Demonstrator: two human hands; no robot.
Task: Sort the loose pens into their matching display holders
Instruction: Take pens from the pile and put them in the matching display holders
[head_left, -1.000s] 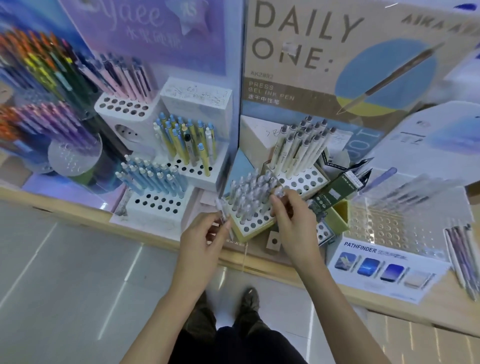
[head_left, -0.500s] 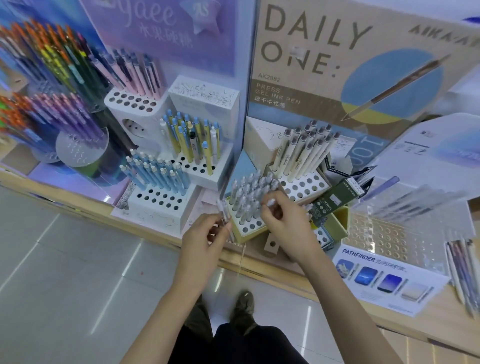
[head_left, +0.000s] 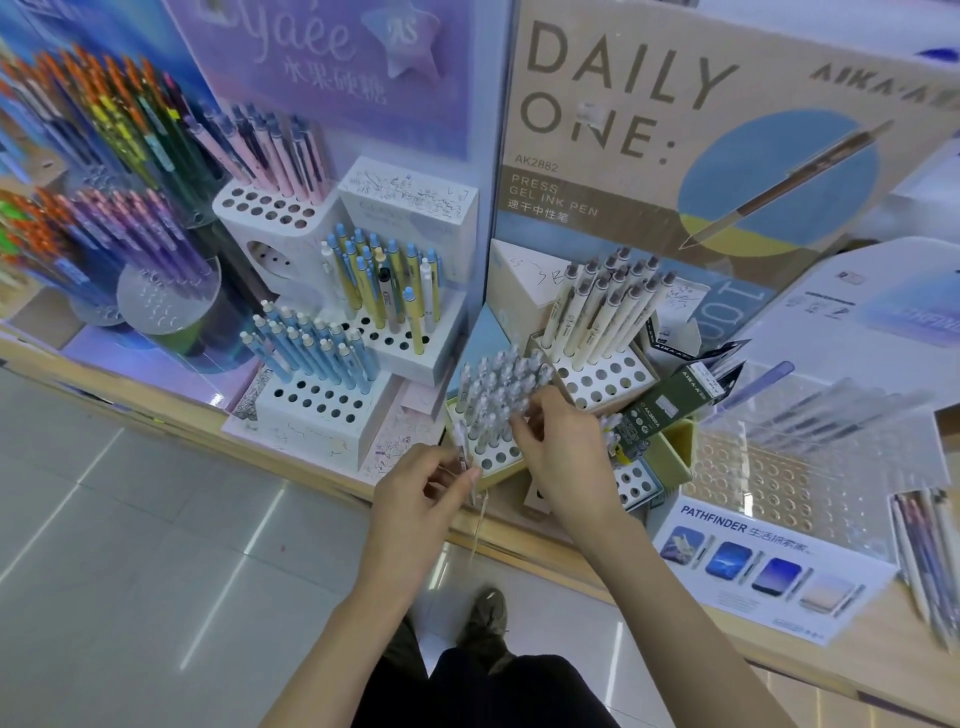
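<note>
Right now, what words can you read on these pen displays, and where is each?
"DAILY ONE:" on the beige poster.
"AK2882" and "PRESS GEL INK PEN": same poster.
"PATHFINDER": white card.
"yaee": purple poster, start cut off.
Print on the green box: too small to read.

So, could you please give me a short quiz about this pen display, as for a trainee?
1. True or false: the left hand holds nothing.
2. The right hand closes its fingers on which pens? A. blue pens B. grey pens C. pink pens
3. Fill in: the cream pens stand in a ___ holder.
Key: 1 false, it pinches loose pens. 2 B. 3 white.
</note>
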